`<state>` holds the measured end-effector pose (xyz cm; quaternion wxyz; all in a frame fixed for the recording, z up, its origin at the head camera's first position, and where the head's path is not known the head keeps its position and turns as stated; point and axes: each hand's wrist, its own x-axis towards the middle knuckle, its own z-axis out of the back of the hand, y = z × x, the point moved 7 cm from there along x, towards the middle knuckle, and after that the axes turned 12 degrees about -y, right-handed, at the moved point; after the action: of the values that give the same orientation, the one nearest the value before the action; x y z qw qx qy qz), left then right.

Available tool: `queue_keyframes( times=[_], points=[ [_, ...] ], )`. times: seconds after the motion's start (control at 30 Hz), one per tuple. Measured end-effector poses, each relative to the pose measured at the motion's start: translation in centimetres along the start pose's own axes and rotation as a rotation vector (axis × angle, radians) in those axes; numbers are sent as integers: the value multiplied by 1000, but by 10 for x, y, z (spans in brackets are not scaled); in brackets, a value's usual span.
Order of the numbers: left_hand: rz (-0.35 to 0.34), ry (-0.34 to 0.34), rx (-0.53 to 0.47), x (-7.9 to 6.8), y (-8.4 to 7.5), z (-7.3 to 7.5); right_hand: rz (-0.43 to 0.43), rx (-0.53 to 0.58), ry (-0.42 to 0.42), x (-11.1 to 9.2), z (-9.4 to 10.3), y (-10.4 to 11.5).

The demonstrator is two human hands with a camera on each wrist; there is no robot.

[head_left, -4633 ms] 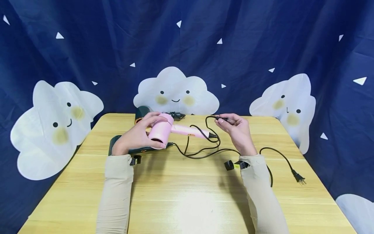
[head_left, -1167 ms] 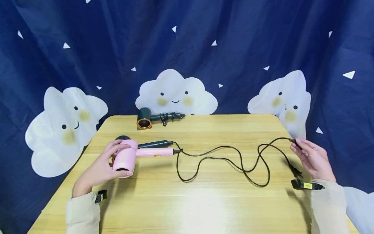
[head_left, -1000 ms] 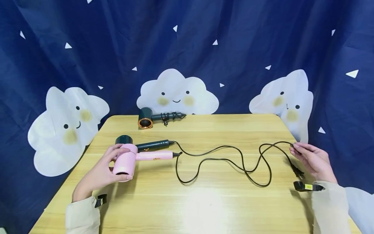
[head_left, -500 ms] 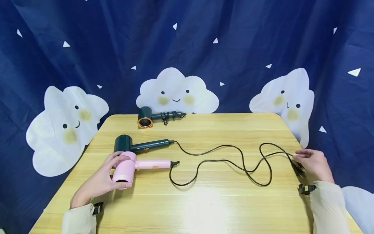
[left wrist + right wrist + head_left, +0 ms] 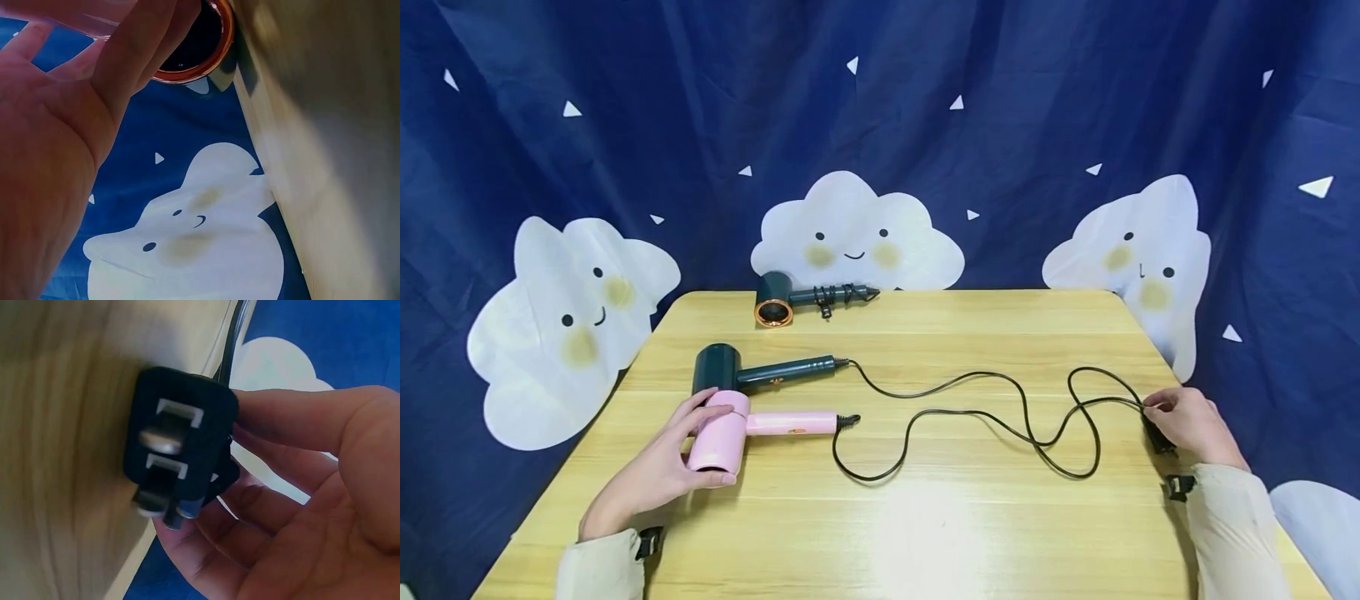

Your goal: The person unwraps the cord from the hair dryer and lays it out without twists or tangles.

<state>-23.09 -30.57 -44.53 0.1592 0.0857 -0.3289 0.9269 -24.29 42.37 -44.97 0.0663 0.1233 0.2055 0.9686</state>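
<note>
My left hand grips the barrel of a pink hair dryer, its handle pointing right, low over the table or on it. Just behind lies a dark green hair dryer; its copper-rimmed opening shows in the left wrist view. At the table's right side my right hand pinches at a black power plug. In the right wrist view one plug faces the camera with its metal prongs, and a second plug shows partly behind it, against the fingers. Which one is pinched more firmly is unclear.
Two black cords run across the wooden table and cross near the right. Another green hair dryer, cord wrapped round its handle, lies at the back edge. A blue curtain with white clouds hangs behind.
The pink hair dryer came from mid-table to the left, then lower and nearer, in front of the green one. My right hand carried its plug right and down beside the other plug.
</note>
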Motion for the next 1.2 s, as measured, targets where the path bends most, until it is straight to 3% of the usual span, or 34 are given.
queue_keyframes(
  times=[0.2, 0.33, 0.53, 0.83, 1.2],
  points=[
    [-29, -10, 14, -3, 5, 1, 46, -3, 59, -1, -3, 10],
    [-9, -6, 31, -7, 11, 0, 68, 8, 94, 0, -7, 17],
    [22, 23, -13, -4, 20, -3, 52, -24, 82, 5, -14, 15],
    [-1, 33, -2, 13, 26, -1, 13, -57, 37, 21, -19, 17],
    [-15, 67, -42, 39, 33, -3, 26, -72, 26, 63, -28, 12]
  ],
)
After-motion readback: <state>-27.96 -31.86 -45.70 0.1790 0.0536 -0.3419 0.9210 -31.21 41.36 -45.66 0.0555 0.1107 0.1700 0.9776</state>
